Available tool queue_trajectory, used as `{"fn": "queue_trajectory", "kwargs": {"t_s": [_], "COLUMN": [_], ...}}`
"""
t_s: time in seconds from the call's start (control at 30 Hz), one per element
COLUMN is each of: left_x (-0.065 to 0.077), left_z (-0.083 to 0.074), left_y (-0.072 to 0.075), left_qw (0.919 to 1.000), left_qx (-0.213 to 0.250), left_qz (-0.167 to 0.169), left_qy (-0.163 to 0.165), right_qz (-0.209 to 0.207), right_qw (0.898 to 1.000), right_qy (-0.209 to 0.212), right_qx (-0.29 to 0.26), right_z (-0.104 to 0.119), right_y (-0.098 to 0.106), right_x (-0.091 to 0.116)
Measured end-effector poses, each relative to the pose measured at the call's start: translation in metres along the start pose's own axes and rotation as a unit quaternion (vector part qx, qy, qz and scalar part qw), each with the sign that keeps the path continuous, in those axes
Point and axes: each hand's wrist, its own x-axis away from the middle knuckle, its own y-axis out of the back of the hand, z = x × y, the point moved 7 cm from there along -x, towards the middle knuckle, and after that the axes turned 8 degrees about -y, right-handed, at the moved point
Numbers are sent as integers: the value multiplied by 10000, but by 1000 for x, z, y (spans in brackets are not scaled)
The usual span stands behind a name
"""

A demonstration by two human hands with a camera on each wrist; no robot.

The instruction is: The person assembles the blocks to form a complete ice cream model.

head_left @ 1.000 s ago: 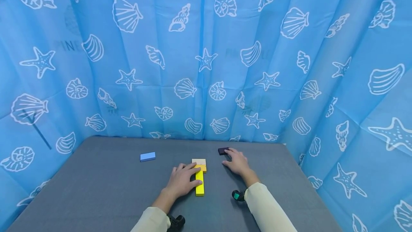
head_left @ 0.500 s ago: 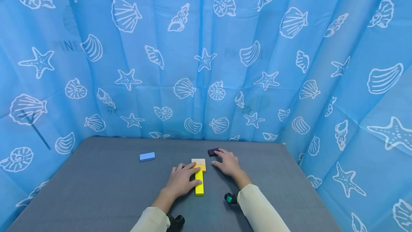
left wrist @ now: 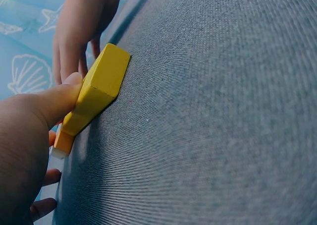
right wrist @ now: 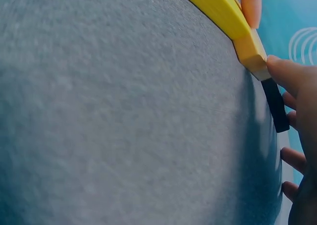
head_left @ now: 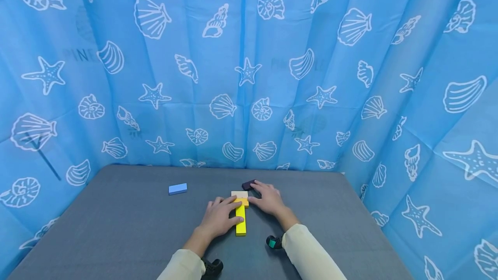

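Observation:
A long yellow block [head_left: 241, 227] lies flat on the grey cloth, its far end against an orange block [head_left: 245, 203] with a cream block [head_left: 239, 194] behind that. My left hand [head_left: 218, 218] rests on this row, thumb on the yellow block and forefinger reaching the orange and cream ones. Just beyond the cream block sits a dark block [head_left: 247, 185], set at a slant. The fingertips of my right hand [head_left: 268, 198] touch its right end, while the thumb is at the right edge of the orange block, as the right wrist view [right wrist: 251, 54] also has it.
A light blue block [head_left: 177, 189] lies alone to the left on the grey table [head_left: 116, 228]. Blue curtain [head_left: 249, 98] with white shell prints hangs behind the far edge and along both sides. Black wrist devices [head_left: 274, 242] sit at both sleeves.
My right hand has slid the dark block leftward to beside the cream block, where it is now turned at a slant. My left hand and the yellow row have stayed put.

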Motion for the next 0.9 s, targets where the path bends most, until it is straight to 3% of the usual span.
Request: {"fn": "queue_trajectory", "kwargs": {"t_s": [0.3,0.9], "left_x": [1,1], "left_z": [0,-1], "left_y": [1,2], "left_qw": [10000,9999], "left_qx": [1,73], "left_qz": [-25,-76], "left_qy": [-53,-86], "right_qz": [99,-98], "right_qw": [9997,9971], "right_qy": [223,612], "right_qx": [-94,-442], "right_z": [8,23], "right_y": [-5,-8], "right_x": [3,12]}}
